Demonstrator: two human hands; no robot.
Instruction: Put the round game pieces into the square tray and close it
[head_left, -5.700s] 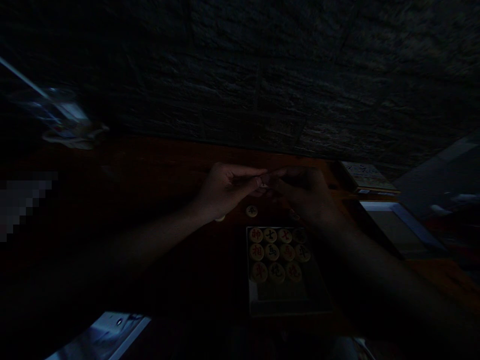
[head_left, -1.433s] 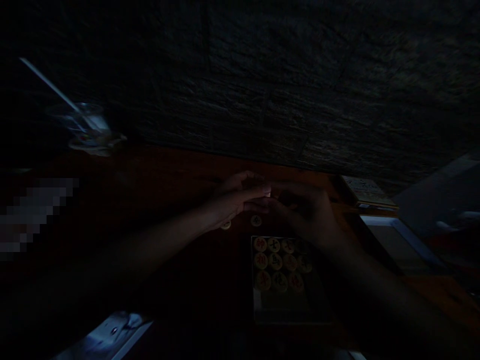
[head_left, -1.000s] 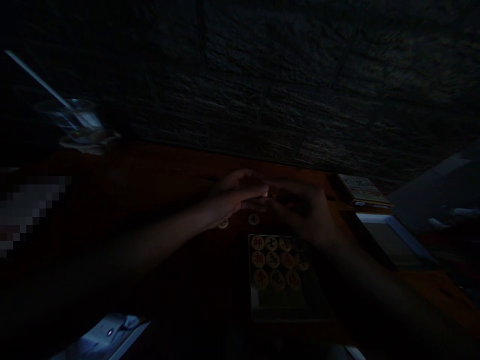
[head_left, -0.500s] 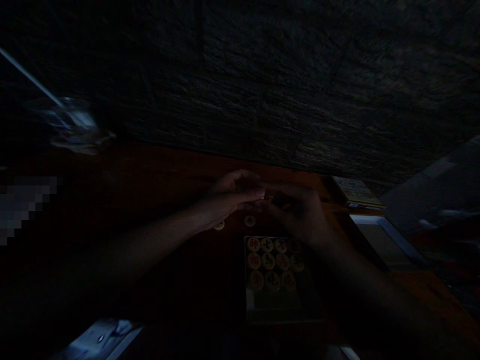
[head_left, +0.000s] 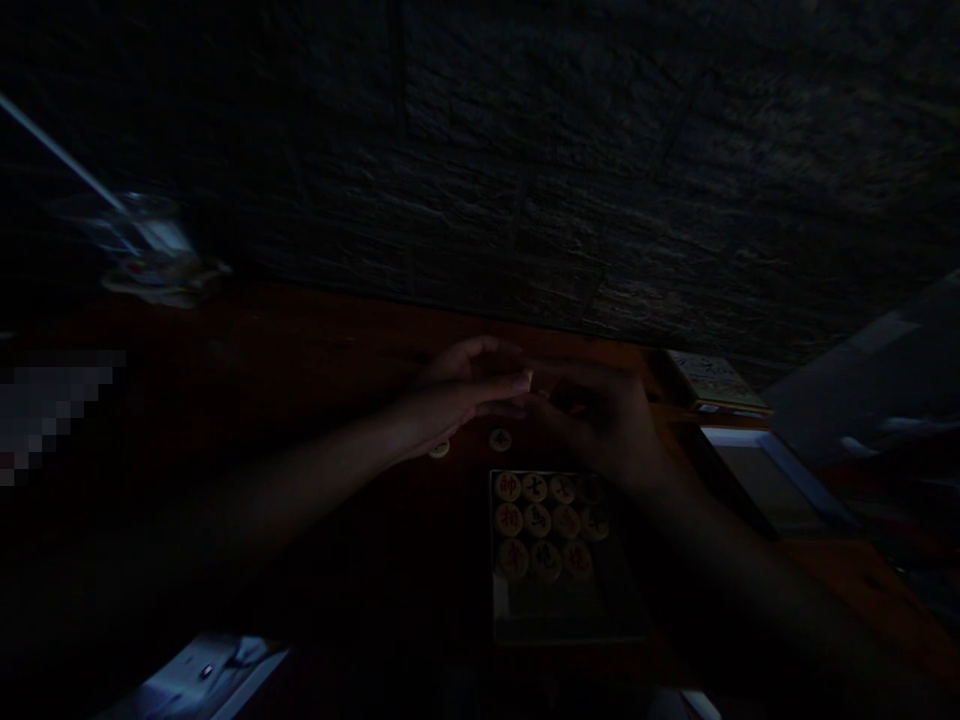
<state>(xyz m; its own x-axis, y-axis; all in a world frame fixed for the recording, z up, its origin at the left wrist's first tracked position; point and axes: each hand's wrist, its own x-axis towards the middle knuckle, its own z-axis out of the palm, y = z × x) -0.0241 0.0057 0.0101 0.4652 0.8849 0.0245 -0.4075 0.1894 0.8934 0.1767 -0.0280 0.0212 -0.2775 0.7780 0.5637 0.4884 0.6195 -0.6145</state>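
Observation:
My left hand (head_left: 469, 392) and my right hand (head_left: 600, 405) meet fingertip to fingertip over the table. Their fingers are closed in a pinch around what looks like Chinese chess pieces (head_left: 529, 380), mostly hidden by the fingers and the dark. One loose Chinese chess piece (head_left: 500, 440) lies face up below the fingertips, and another piece (head_left: 439, 450) is half covered by my left hand. Nearer to me stands an open square box (head_left: 555, 603) with rows of round pieces marked in red and black; its front part shows a bare bottom. My right forearm shades its right side.
At the right are an empty-looking box lid or tray (head_left: 772, 485) and a flat printed box (head_left: 716, 382) by the wall. A clear cup with a straw (head_left: 154, 235) stands far left. A stone-textured wall (head_left: 480, 170) bounds the table's back. The light is very dim.
Both hands stay nearly in place, with a small shift of the fingers; a pale edge now shows more clearly at the left thumb tip. The loose pieces and box are unmoved.

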